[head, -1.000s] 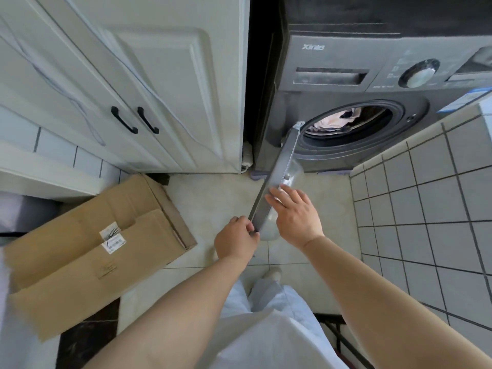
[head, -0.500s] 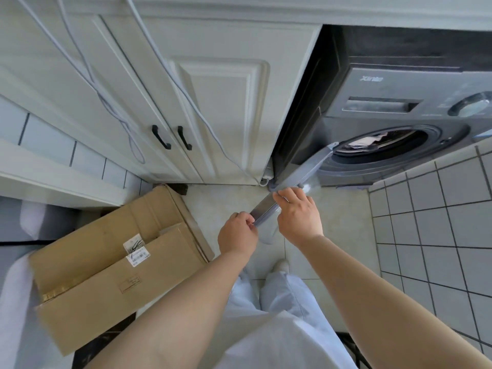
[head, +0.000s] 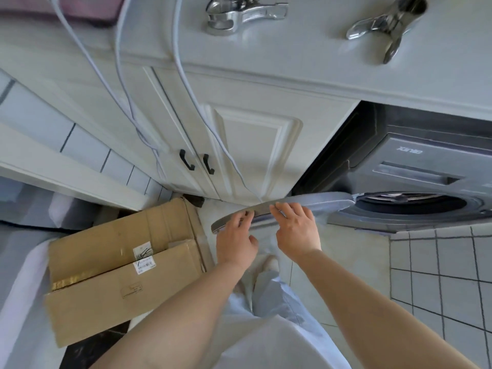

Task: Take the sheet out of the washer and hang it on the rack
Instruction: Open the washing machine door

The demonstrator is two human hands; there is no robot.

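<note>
A white cabinet (head: 250, 145) with two black handles fills the upper middle, under a pale worktop (head: 306, 59) on which two metal clips (head: 239, 13) lie. To its right stands the grey washer (head: 420, 166), its round drum opening (head: 410, 205) dark; the sheet cannot be made out inside. The washer door (head: 282, 210) is swung wide open to the left, seen edge-on. An open cardboard box (head: 117, 270) sits on the tiled floor (head: 346, 251) at lower left. White cables (head: 186, 83) hang down across the cabinet front. The left hand (head: 235, 241) touches the door's outer end, fingers loosely bent and holding nothing. The right hand (head: 296, 230) rests on the door's edge just beside it, fingers straight and slightly spread.
</note>
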